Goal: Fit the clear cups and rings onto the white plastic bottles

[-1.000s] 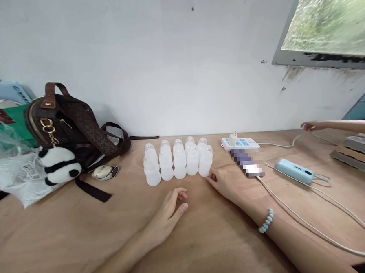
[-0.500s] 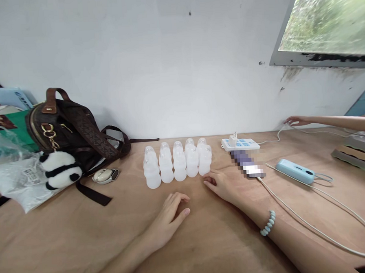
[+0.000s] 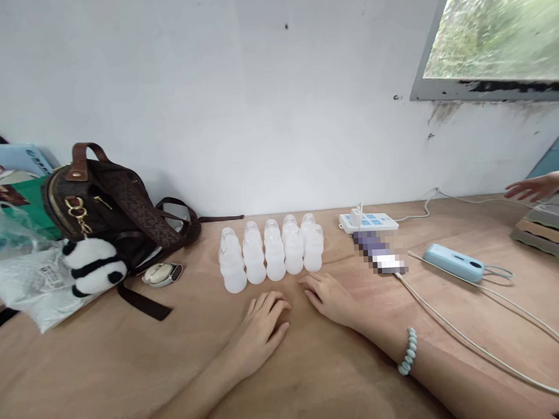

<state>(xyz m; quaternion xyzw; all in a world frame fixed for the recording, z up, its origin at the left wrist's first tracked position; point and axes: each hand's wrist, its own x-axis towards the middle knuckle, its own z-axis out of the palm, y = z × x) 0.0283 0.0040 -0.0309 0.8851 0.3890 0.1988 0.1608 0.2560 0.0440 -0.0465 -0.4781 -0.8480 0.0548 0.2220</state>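
Observation:
Several frosted white plastic bottles (image 3: 275, 260) with clear domed caps stand upright in close rows on the wooden table (image 3: 317, 382). In front of them rests my left hand (image 3: 262, 329), palm down, fingers loosely bent and apart, with nothing in it. My right hand (image 3: 331, 299), a beaded bracelet (image 3: 407, 351) on its wrist, lies near the front of the right-hand bottles. Its fingers are stretched out and hold nothing. Neither hand touches a bottle.
A brown backpack (image 3: 115, 205) with a panda plush (image 3: 95, 266) and a watch (image 3: 163, 274) lie left. On the right are a power strip (image 3: 378, 221), a blurred-out phone (image 3: 378, 254), a cable (image 3: 459, 334) and a blue device (image 3: 452, 262). Another person's hand (image 3: 534, 187) hovers over stacked trays (image 3: 550, 230).
My right hand has drawn back from the bottles and shifted left, closer to my left hand. The other person's hand has moved right, away from the cable by the wall.

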